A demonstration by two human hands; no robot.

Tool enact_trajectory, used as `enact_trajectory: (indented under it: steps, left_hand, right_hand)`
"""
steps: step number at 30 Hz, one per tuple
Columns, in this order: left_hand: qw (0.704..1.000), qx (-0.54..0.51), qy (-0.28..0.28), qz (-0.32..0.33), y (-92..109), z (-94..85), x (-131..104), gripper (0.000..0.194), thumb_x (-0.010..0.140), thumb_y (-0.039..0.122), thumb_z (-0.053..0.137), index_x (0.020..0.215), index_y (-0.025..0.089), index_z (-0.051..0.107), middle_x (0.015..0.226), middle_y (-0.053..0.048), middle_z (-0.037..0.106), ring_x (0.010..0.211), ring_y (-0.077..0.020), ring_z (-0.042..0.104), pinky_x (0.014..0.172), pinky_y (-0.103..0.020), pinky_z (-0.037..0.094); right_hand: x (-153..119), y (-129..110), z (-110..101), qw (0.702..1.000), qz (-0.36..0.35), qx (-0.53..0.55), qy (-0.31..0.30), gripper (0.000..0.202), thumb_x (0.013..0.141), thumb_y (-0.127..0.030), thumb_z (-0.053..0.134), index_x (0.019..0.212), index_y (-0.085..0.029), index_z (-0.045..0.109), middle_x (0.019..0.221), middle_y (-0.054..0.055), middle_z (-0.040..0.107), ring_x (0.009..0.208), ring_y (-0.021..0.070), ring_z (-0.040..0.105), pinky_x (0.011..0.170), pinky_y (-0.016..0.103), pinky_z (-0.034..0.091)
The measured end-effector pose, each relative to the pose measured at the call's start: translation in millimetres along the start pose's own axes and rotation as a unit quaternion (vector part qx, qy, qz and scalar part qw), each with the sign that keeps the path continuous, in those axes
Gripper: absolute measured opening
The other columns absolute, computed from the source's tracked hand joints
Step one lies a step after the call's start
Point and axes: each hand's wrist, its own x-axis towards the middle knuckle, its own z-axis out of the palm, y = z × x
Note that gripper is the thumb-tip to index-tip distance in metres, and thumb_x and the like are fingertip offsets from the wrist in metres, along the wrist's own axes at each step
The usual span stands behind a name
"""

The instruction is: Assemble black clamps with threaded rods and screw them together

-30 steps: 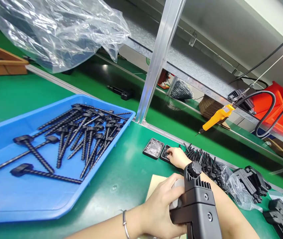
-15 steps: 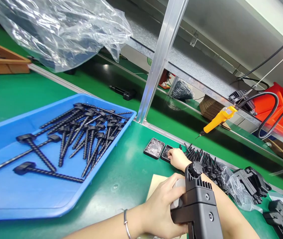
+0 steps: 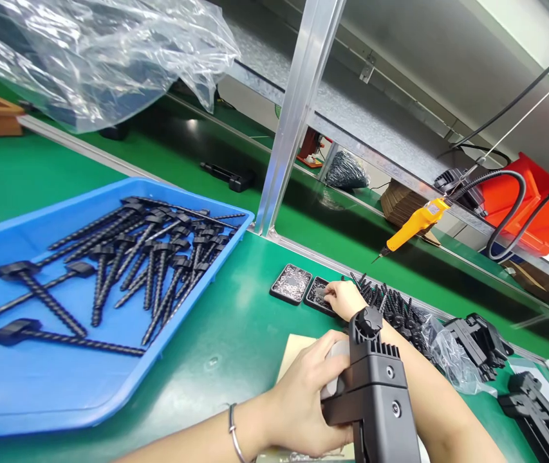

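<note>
My left hand [image 3: 303, 395] is wrapped around a black plastic clamp-like part [image 3: 381, 411] with a ridged jaw and a black knob at its top. A grey piece [image 3: 336, 370] shows under my left fingers. Past it, my right hand [image 3: 344, 299] dips its bent, closed fingertips into a small black tray [image 3: 311, 301] of tiny dark parts; what they pinch is too small to make out. Beside that tray stands a second small tray [image 3: 291, 283] full of tiny shiny metal pieces. A tan board [image 3: 293, 354] lies beneath my left hand.
A blue tray [image 3: 124, 402] of black threaded rods with knobs stands at left. More black rods [image 3: 394, 308], a clear bag [image 3: 457, 360] and black clamp-like parts [image 3: 528, 408] lie at right. A yellow electric screwdriver [image 3: 414, 225] hangs beside a metal post [image 3: 293, 122].
The whole view has shifted slightly, so most things sit a little further left. My right hand stays at the small dark tray, and my left hand keeps its hold on the clamp-like part.
</note>
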Motion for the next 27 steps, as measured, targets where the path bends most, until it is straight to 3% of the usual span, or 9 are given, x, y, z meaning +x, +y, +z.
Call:
enact_trajectory:
  steps: [3,7,10,15,19,27]
  left_hand:
    - [1.0,-0.003,-0.004,-0.007,1,-1.6,1,0.028,0.069,0.023,0.07,0.09,0.021,0.053,0.093,-0.006,0.054,0.084,-0.0239,0.05,0.069,-0.034,0.047]
    - [0.999,-0.017,-0.022,-0.021,0,-2.5,2,0.025,0.071,0.022,0.071,0.09,0.021,0.055,0.096,-0.008,0.055,0.087,-0.0253,0.051,0.073,-0.036,0.049]
    - [0.999,-0.027,-0.024,-0.022,0,-2.2,2,0.029,0.072,0.021,0.071,0.098,0.021,0.058,0.099,-0.008,0.056,0.09,-0.0258,0.052,0.075,-0.037,0.05]
    - [0.999,-0.026,-0.026,-0.027,1,-2.8,1,0.028,0.074,0.019,0.07,0.099,0.02,0.06,0.097,-0.009,0.055,0.089,-0.0259,0.053,0.073,-0.037,0.051]
    - [0.999,-0.023,-0.027,-0.024,0,-3.2,1,0.022,0.074,0.019,0.068,0.094,0.019,0.058,0.094,-0.009,0.052,0.089,-0.0263,0.051,0.071,-0.038,0.05]
    - [0.999,-0.017,-0.031,-0.025,0,-3.0,0,0.023,0.074,0.019,0.068,0.094,0.019,0.056,0.094,-0.007,0.051,0.087,-0.0251,0.048,0.07,-0.037,0.048]
  right_hand:
    - [-19,-7,-38,0.993,-0.017,0.113,0.026,0.026,0.094,-0.038,0.065,0.085,-0.013,0.066,0.082,0.002,0.067,0.077,0.0156,0.064,0.077,0.034,0.054]
    - [-79,-21,-108,0.959,-0.061,0.275,0.043,0.044,0.079,-0.062,0.069,0.084,-0.018,0.071,0.074,0.001,0.065,0.067,0.0162,0.058,0.065,0.03,0.051]
    - [-124,-35,-135,0.932,-0.078,0.354,0.008,0.037,0.072,-0.059,0.079,0.073,-0.022,0.074,0.076,0.001,0.062,0.071,0.0161,0.056,0.066,0.03,0.048]
    - [-156,-51,-127,0.887,0.004,0.451,-0.099,0.016,0.071,-0.037,0.088,0.071,-0.023,0.079,0.09,0.003,0.056,0.083,0.0154,0.052,0.074,0.028,0.043]
    - [-158,-54,-120,0.896,0.031,0.432,-0.101,0.017,0.069,-0.04,0.088,0.069,-0.025,0.079,0.094,0.002,0.055,0.092,0.0165,0.05,0.085,0.029,0.039]
    - [-159,-58,-115,0.882,0.034,0.461,-0.095,0.016,0.069,-0.038,0.088,0.069,-0.025,0.079,0.095,0.001,0.054,0.086,0.0141,0.05,0.082,0.027,0.04]
